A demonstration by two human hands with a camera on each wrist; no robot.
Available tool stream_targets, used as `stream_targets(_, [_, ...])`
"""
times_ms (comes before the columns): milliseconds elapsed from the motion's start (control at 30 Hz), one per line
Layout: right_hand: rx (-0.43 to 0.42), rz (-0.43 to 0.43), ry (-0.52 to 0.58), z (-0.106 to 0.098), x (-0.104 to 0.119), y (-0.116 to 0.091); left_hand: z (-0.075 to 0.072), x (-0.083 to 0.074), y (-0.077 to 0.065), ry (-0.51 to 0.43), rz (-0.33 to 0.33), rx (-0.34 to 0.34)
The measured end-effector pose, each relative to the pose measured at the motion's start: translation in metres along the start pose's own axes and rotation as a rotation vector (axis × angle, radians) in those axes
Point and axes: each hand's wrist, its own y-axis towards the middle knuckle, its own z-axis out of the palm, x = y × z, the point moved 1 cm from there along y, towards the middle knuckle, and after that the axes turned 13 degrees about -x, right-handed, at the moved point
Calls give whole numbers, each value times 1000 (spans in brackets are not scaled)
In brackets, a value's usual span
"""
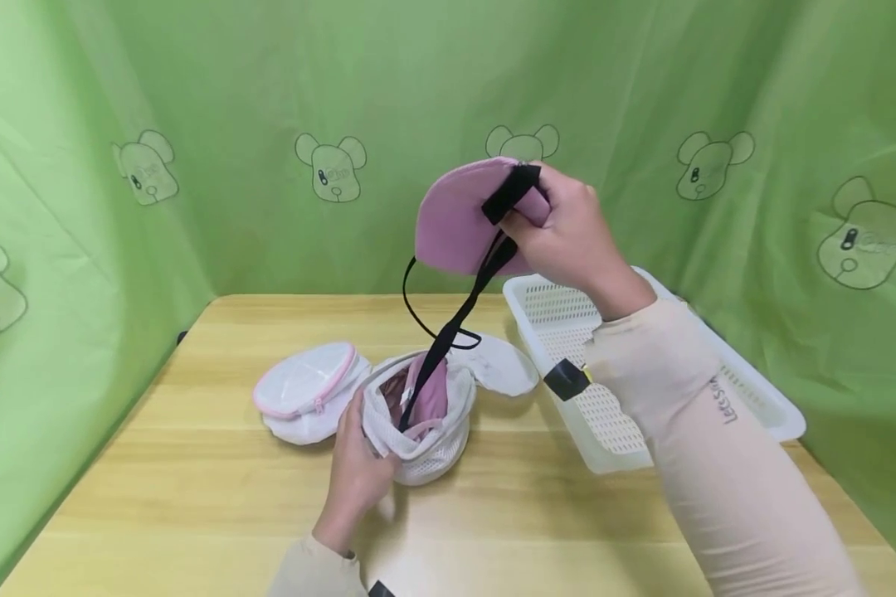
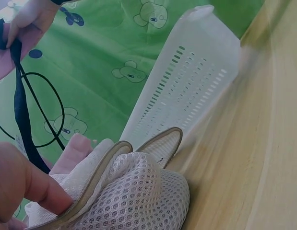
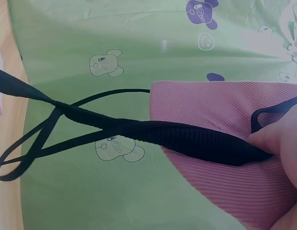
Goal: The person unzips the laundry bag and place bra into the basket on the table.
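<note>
High above the table my right hand pinches a pink ribbed fabric piece with black straps. A twisted black strap runs from it down into a round white mesh laundry bag, and a thin black cord loops beside it. More pink fabric lies inside the bag, partly hidden by the rim. With fingers outside and thumb near the edge, my left hand grips the bag's near left rim. The bag's round lid is folded back to the right.
A second white mesh bag with pink zipper trim lies to the left on the wooden table. At the right stands a white perforated plastic basket, partly behind my right forearm. A green curtain hangs behind and at the sides.
</note>
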Motion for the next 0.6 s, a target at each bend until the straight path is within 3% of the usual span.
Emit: stream_targets(600, [-27, -5, -55, -12, 18, 16, -1, -1, -1, -1, 25, 0])
